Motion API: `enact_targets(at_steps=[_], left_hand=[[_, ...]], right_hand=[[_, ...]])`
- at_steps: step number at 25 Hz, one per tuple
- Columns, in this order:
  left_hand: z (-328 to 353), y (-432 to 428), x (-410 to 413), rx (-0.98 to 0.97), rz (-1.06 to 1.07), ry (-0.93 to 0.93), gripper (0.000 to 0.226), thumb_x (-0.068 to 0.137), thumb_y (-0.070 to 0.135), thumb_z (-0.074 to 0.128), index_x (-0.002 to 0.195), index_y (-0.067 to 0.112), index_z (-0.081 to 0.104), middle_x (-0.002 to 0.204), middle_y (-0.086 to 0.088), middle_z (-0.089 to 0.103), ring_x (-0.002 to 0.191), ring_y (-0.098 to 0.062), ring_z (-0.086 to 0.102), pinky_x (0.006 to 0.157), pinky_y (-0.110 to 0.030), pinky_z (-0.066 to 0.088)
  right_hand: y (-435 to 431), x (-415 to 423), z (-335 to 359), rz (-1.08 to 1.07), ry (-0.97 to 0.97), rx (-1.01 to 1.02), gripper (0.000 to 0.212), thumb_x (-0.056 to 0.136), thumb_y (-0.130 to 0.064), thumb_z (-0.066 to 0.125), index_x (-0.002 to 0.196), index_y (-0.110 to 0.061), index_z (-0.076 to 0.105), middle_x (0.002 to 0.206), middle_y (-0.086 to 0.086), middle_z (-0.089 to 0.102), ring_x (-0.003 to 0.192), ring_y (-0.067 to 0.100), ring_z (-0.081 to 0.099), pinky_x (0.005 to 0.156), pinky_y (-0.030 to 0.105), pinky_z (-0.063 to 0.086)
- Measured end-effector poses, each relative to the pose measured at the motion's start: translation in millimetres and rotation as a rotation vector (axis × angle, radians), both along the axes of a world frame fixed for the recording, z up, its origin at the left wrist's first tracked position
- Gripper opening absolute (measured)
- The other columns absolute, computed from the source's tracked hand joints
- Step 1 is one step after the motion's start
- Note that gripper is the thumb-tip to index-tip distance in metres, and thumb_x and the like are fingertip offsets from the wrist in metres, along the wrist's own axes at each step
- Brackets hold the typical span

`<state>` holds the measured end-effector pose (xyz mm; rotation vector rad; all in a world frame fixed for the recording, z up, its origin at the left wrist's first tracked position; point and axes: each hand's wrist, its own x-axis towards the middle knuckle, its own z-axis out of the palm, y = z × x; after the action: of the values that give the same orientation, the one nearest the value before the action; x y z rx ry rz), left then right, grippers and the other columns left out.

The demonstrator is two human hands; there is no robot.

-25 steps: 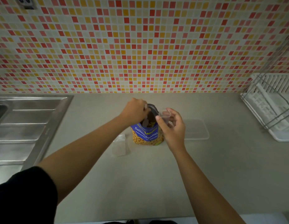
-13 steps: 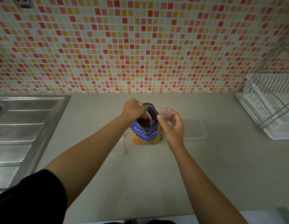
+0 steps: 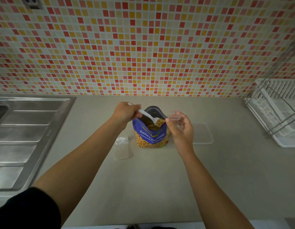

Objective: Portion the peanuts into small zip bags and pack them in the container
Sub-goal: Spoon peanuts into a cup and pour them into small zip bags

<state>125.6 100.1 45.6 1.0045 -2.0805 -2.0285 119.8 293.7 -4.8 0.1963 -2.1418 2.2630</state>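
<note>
Spare zip bags (image 3: 123, 148) flat mid-counter (image 3: 160, 187) | my left hand (image 3: 127, 112) grips white plastic spoon (image 3: 147, 115), bowl in upright Salted Peanuts pouch (image 3: 150, 134) mouth | my right hand (image 3: 181, 129) pinches small clear zip bag (image 3: 174, 116) | clear container (image 3: 203, 134) toward counter's right edge.

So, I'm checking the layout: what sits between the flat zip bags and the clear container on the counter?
In the head view, the open peanut bag stands between the zip bags and the container, with the right hand at its right side.
</note>
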Motion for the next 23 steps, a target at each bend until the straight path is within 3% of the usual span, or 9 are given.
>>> enact_targets(at_steps=[4, 6, 9, 17, 20, 23], left_hand=[[-2, -16, 10, 0.107, 0.082, 0.036, 0.016, 0.091, 0.017, 0.059, 0.094, 0.002, 0.059, 0.069, -0.009, 0.061, 0.052, -0.008, 0.054, 0.047, -0.011, 0.049], [-3, -23, 13, 0.142, 0.112, 0.053, 0.014, 0.091, 0.017, 0.058, 0.092, 0.003, 0.059, 0.071, -0.008, 0.060, 0.057, -0.009, 0.054, 0.046, -0.010, 0.048], [-5, -29, 15, 0.162, 0.137, 0.059, 0.013, 0.092, 0.016, 0.057, 0.085, 0.005, 0.059, 0.069, -0.008, 0.058, 0.058, -0.010, 0.054, 0.043, -0.010, 0.046], [37, -37, 12, 0.131, 0.115, 0.143, 0.011, 0.092, 0.017, 0.056, 0.092, 0.007, 0.061, 0.068, -0.005, 0.060, 0.050, -0.006, 0.053, 0.045, -0.011, 0.044], [63, -28, 8, 0.022, 0.048, 0.160, 0.015, 0.091, 0.016, 0.057, 0.097, 0.004, 0.062, 0.069, -0.006, 0.062, 0.052, -0.007, 0.054, 0.045, -0.012, 0.044], [83, -7, 7, -0.235, -0.105, 0.187, 0.020, 0.091, 0.021, 0.058, 0.098, 0.003, 0.063, 0.073, -0.007, 0.065, 0.054, -0.008, 0.058, 0.047, -0.012, 0.046]], right_hand=[[6, -1, 5, -0.022, 0.043, 0.091, 0.040, 0.074, -0.030, 0.077, 0.108, -0.035, 0.056, 0.108, -0.012, 0.063, 0.097, 0.009, 0.060, 0.075, 0.019, 0.051], [6, -1, 11, -0.025, 0.102, 0.167, 0.040, 0.071, -0.034, 0.078, 0.105, -0.038, 0.057, 0.105, -0.015, 0.063, 0.092, 0.002, 0.059, 0.079, 0.018, 0.050], [2, 0, 15, -0.016, 0.191, 0.268, 0.044, 0.072, -0.026, 0.078, 0.111, -0.025, 0.059, 0.102, -0.014, 0.063, 0.093, -0.006, 0.057, 0.073, 0.002, 0.042], [-10, -1, 15, -0.017, 0.302, 0.479, 0.054, 0.070, -0.032, 0.079, 0.118, -0.016, 0.059, 0.104, -0.009, 0.062, 0.087, 0.003, 0.058, 0.070, 0.009, 0.045], [-17, -2, 19, -0.016, 0.296, 0.476, 0.055, 0.070, -0.035, 0.078, 0.119, -0.017, 0.058, 0.107, -0.008, 0.062, 0.088, 0.004, 0.058, 0.071, 0.015, 0.049], [-21, -3, 22, -0.030, 0.285, 0.432, 0.053, 0.070, -0.034, 0.078, 0.116, -0.017, 0.059, 0.106, -0.006, 0.063, 0.088, 0.007, 0.060, 0.073, 0.021, 0.051]])
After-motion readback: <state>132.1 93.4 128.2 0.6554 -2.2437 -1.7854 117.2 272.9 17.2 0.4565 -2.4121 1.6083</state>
